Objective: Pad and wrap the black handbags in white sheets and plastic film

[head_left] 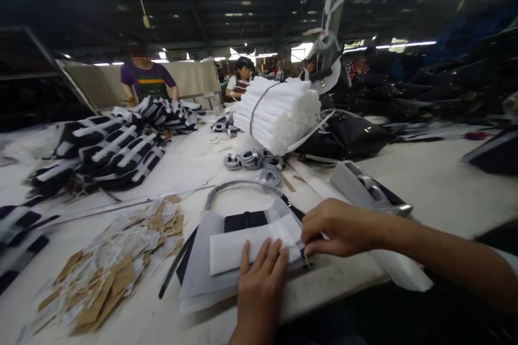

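A black handbag [245, 220] lies on the table at the front edge, covered partly by thin translucent white sheeting [198, 264]. Its handle [238, 183], in a greyish wrap, arches away from me. Across the bag rests a white foam strip [226, 253]. My left hand [263, 275] presses flat on this strip, fingers spread. At the strip's right end, my right hand [329, 229] is closed with thumb and fingers pinched at the bag's side; what lies between them is hidden. A dark strap [174, 264] sticks out at the bag's left.
Brown paper tags with strings [109, 280] are heaped left. Behind them lie black-and-white wrapped pieces [109, 151]. A tied bundle of white foam rolls [275, 110] stands beyond grey coils [251, 159]. Another wrapped bag [364, 186] sits right. Co-workers, including a person in purple [148, 78], are farther back.
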A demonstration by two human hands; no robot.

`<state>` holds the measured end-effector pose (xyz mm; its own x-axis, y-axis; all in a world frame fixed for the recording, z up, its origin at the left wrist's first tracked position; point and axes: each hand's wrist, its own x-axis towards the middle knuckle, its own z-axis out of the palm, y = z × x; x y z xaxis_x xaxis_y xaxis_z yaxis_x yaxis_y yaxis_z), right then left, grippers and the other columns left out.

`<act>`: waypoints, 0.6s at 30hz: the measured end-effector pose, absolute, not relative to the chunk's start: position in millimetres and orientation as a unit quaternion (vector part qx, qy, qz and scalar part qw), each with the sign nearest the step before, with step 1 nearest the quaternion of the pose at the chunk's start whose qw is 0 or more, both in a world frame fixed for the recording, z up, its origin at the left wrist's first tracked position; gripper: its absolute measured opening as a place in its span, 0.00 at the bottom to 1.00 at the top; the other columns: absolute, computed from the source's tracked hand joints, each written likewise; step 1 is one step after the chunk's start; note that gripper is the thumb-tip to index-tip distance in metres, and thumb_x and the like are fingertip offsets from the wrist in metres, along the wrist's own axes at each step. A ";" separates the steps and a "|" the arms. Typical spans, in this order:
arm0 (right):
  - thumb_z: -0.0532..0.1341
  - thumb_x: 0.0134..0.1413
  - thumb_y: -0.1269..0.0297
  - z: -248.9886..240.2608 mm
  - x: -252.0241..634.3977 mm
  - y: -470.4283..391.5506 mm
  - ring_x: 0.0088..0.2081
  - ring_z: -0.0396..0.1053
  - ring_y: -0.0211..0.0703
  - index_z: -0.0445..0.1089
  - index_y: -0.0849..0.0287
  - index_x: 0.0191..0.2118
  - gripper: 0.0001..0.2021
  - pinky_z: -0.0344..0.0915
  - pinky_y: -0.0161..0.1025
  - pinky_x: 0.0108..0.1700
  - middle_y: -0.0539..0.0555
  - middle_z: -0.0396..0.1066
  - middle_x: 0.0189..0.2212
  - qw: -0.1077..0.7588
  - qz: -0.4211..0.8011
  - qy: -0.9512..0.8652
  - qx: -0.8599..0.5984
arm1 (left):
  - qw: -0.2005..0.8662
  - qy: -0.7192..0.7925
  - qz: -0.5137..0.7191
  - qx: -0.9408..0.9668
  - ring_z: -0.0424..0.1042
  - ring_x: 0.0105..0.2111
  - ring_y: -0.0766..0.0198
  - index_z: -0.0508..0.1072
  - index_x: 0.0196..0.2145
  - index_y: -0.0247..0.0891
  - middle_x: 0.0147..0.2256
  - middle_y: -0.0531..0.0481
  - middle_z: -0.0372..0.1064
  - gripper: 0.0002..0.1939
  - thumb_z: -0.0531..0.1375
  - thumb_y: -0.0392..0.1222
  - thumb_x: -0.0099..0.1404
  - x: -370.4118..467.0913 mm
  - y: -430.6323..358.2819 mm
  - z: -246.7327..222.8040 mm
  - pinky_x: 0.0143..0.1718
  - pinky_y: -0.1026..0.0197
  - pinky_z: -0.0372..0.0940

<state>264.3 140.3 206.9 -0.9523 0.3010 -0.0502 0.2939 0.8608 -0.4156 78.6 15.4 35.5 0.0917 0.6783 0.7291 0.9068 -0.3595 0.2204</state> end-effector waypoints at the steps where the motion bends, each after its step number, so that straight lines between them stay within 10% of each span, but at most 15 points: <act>1: 0.65 0.59 0.62 201.6 250.4 152.2 0.29 0.69 0.39 0.78 0.55 0.31 0.07 0.57 0.34 0.32 0.49 0.74 0.26 -0.015 0.192 -0.973 -0.130 | 0.149 -0.544 -0.399 -0.723 0.72 0.56 0.61 0.75 0.52 0.46 0.54 0.56 0.75 0.14 0.52 0.44 0.76 78.5 15.4 36.4 0.72 0.47 0.35; 18: 0.69 0.56 0.65 171.5 135.8 188.8 0.29 0.72 0.46 0.82 0.58 0.36 0.04 0.47 0.39 0.25 0.57 0.78 0.26 -0.375 -0.033 -0.926 -0.016 | 0.188 -0.542 -0.426 -0.699 0.74 0.52 0.59 0.79 0.41 0.40 0.52 0.54 0.77 0.18 0.48 0.37 0.76 82.1 21.8 55.2 0.73 0.45 0.37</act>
<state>135.8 188.8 171.5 -0.7184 0.0548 -0.6935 0.0055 0.9973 0.0732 82.1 21.8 55.2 0.0486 0.5986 0.7995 0.9185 -0.3414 0.1997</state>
